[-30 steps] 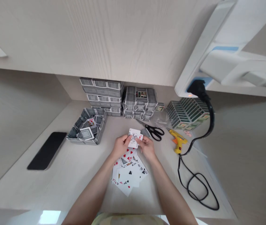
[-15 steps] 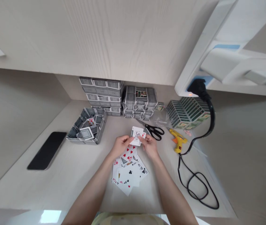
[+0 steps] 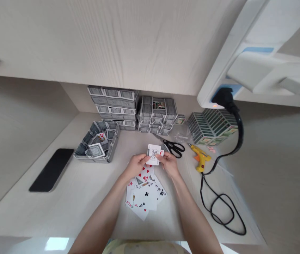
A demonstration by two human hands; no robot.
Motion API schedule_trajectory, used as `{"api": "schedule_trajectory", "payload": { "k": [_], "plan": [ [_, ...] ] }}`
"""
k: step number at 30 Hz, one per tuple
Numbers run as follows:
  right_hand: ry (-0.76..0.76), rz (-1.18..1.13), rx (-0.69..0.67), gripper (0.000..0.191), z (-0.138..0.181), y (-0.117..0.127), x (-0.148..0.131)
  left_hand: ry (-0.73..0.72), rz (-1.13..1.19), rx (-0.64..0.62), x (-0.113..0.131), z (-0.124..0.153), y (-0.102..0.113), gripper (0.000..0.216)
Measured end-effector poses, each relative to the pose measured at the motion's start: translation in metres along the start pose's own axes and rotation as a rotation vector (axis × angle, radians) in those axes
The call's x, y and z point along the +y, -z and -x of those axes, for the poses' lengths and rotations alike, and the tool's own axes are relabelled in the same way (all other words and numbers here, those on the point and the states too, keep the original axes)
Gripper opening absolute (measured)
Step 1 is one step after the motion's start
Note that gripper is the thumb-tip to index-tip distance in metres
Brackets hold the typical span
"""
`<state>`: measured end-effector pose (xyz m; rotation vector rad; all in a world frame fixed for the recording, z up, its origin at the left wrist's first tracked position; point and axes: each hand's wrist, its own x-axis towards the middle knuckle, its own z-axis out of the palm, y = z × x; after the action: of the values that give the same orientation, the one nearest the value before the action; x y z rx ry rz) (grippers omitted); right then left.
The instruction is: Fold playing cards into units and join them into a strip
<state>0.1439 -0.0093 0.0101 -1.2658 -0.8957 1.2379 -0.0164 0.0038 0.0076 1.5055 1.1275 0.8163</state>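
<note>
Together our left hand (image 3: 134,165) and right hand (image 3: 169,164) pinch a few small cards (image 3: 153,155) above the loose spread of cards (image 3: 145,192) on the desk (image 3: 67,201). We cannot count the held cards, since our fingers cover their lower edges

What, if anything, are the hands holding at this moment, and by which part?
Both hands, left hand and right hand, hold a few playing cards by their lower side edges, faces up.

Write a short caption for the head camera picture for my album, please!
Both hands, left hand and right hand, pinch a few playing cards above a spread of face-up cards, with scissors and a yellow glue gun nearby.
</note>
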Motion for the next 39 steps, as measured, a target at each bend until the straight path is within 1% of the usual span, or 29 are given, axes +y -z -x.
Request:
{"api": "schedule_trajectory", "payload": {
  "k": [6,8,10,12,15,19,22,28,30,35,39],
  "plan": [
    [-0.023,0.003,-0.011,0.031,0.001,-0.002,-0.003,-0.004,0.008,-0.028,-0.002,-0.001,0.004,0.039],
    [-0.022,0.000,-0.023,0.031,0.001,-0.003,-0.004,-0.010,0.025,-0.016,0.000,-0.002,0.006,0.038],
    [-0.030,0.009,-0.031,0.030,0.001,-0.003,-0.004,-0.007,0.088,0.013,0.002,-0.003,0.008,0.030],
    [-0.042,0.025,-0.038,0.030,0.001,-0.003,-0.003,0.021,0.195,0.055,0.005,-0.004,0.010,0.027],
    [-0.044,0.036,-0.046,0.030,0.001,-0.003,-0.001,0.107,0.336,0.081,0.008,-0.006,0.011,0.031],
    [-0.042,0.047,-0.037,0.032,0.001,-0.004,0.001,0.180,0.385,0.084,0.010,-0.007,0.010,0.033],
    [-0.028,0.091,-0.026,0.031,0.001,-0.004,0.002,0.170,0.341,0.121,0.009,-0.007,0.007,0.032],
    [0.150,0.177,-0.057,0.022,0.000,-0.002,0.000,0.040,0.164,0.222,0.002,-0.007,0.004,0.027],
    [0.172,0.173,-0.081,0.022,0.000,-0.001,-0.002,0.003,0.114,0.245,0.000,-0.006,0.004,0.026],
    [0.106,0.088,-0.132,0.028,0.001,-0.001,-0.003,-0.043,-0.001,0.302,0.000,-0.002,0.003,0.025],
    [0.079,0.045,-0.153,0.027,0.004,-0.001,-0.004,-0.101,-0.068,0.326,0.006,0.003,0.001,0.022]
  ]
}}
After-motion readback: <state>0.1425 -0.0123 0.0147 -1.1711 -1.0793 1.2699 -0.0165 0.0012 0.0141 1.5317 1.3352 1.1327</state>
